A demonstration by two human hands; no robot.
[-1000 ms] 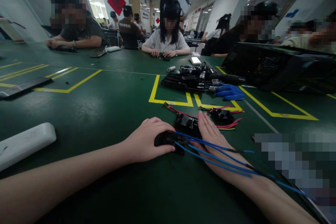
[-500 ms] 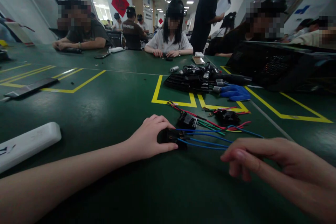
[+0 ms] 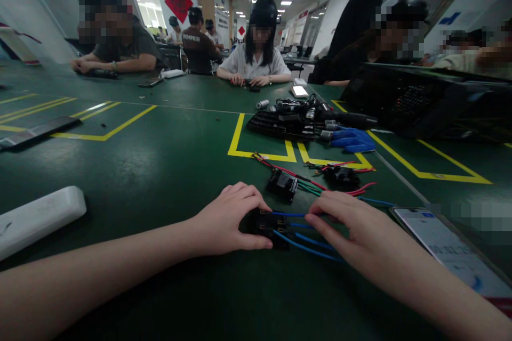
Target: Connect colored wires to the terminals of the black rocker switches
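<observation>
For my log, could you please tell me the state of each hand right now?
Left hand: closed on the black connector block.
Right hand: lying on the blue wires; whether it grips them cannot be told.

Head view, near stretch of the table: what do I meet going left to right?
white bar → left hand → black block → right hand → phone
</observation>
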